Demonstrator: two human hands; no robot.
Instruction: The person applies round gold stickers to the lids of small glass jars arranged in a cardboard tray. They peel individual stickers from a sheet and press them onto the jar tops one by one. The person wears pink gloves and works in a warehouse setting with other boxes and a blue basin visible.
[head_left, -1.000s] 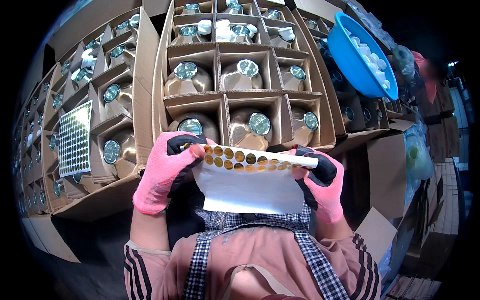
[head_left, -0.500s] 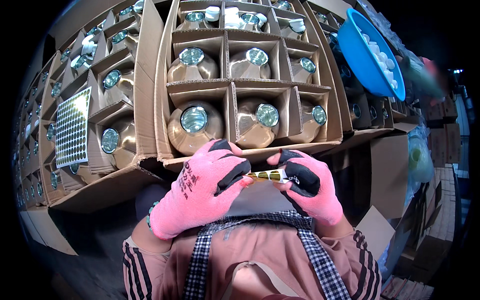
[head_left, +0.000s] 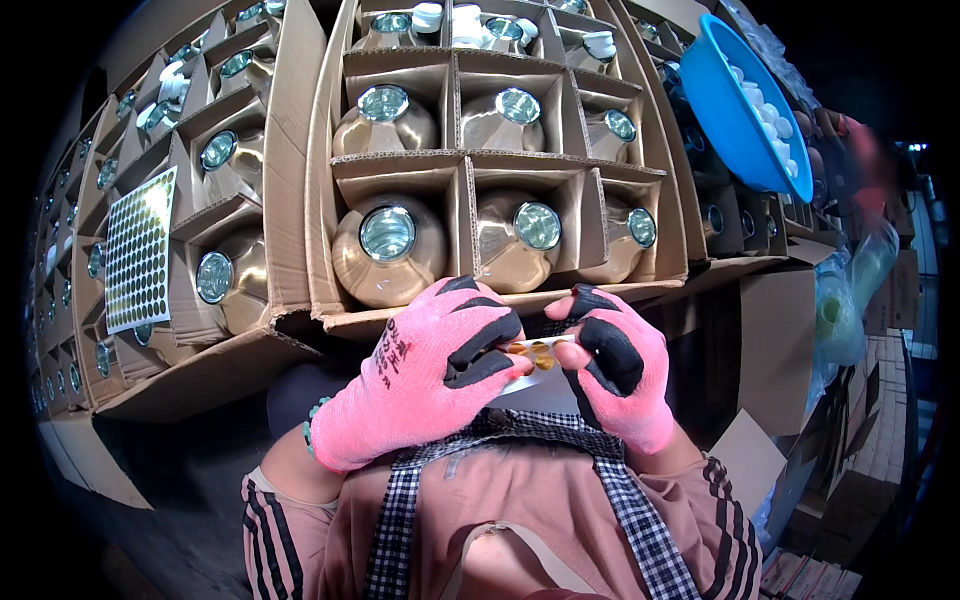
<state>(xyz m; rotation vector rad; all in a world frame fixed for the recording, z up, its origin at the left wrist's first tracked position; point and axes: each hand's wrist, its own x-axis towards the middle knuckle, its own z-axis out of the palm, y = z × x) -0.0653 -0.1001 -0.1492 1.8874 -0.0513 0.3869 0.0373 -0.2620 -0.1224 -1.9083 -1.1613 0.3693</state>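
Between my hands, in front of the near edge of the divided carton, is a small white sheet of round gold stickers. My left hand, in a pink glove with black finger patches, pinches the sheet's left side. My right hand, gloved alike with thumb and fingertip bare, grips its right side. Whether a single sticker has come off the backing is hidden by the fingers. Just beyond my hands, gold-tinted glass bottles stand with open mouths up, one to each cell of the carton.
A larger sheet of round gold stickers lies over the bottles of the left carton. White caps sit among the far bottles. At the right, a tilted blue basin holds white caps. Another person's pink-gloved hand is beyond it.
The sticker sheet has tilted and shifted slightly right, with more of its white backing showing below. My left hand has moved a little right, closer to my right hand. The other person's hand has moved.
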